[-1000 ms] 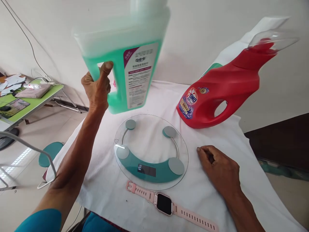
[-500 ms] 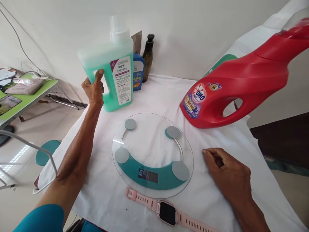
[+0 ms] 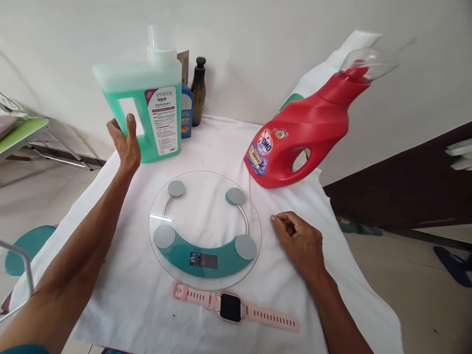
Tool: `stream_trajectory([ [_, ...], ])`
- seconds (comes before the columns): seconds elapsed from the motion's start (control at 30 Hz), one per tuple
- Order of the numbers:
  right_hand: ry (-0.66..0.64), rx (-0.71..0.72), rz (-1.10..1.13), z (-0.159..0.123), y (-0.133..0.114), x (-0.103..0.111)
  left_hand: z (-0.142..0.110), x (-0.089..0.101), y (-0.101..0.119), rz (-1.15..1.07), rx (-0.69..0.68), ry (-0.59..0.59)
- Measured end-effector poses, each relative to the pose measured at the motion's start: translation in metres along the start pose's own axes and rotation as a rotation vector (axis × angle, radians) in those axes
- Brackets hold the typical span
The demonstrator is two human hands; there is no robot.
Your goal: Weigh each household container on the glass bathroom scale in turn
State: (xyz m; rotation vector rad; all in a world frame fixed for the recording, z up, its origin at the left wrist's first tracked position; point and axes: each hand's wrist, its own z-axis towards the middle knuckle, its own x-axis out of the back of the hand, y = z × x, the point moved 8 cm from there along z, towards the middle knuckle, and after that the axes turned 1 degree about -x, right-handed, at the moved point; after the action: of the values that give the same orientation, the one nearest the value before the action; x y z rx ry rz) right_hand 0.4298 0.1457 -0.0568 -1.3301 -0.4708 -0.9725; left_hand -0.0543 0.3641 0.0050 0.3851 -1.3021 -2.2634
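Observation:
A large bottle of green liquid (image 3: 142,132) with a white cap stands on the cloth at the back left. My left hand (image 3: 126,145) is at its handle, thumb and fingers apart in a V, not wrapped round it. Right of the glass scale, my right hand (image 3: 300,241) rests on the cloth, loosely curled with nothing visible in it. The round bathroom scale (image 3: 202,260) has a teal band and a small lit display. In front of it lies a pink-strapped smartwatch (image 3: 231,307) with a dark screen. A red OMO detergent bottle (image 3: 302,128) stands at the back right.
Behind the green bottle are a blue container (image 3: 187,113), a brown packet (image 3: 183,66) and a dark pump-less bottle (image 3: 199,93). White cloth (image 3: 140,314) covers the table against the wall. A green table (image 3: 25,135) stands left, above a teal stool seat (image 3: 29,250).
The view has swung right, so the table things appear further left. My left hand has loosened from the green bottle's handle and dropped slightly. My right hand keeps its curled pose.

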Motion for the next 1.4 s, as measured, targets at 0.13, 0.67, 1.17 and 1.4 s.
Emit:
stream_trajectory([
  [0.13, -0.059, -0.075, 0.090, 0.005, -0.005, 0.010, -0.041, 0.026, 0.007, 0.182, -0.031, 0.081],
  [0.67, 0.433, -0.169, 0.672, 0.118, -0.028, 0.036, -0.155, -0.012, 0.011, -0.155, 0.380, -0.753],
  [1.17, 0.615, -0.209, 0.796, 0.122, -0.043, 0.033, -0.156, -0.015, 0.022, -0.006, 0.274, -0.848],
  [1.4, 0.672, -0.082, 0.803, 0.106, -0.076, 0.068, -0.156, -0.019, 0.024, -0.005, 0.242, -0.883],
])
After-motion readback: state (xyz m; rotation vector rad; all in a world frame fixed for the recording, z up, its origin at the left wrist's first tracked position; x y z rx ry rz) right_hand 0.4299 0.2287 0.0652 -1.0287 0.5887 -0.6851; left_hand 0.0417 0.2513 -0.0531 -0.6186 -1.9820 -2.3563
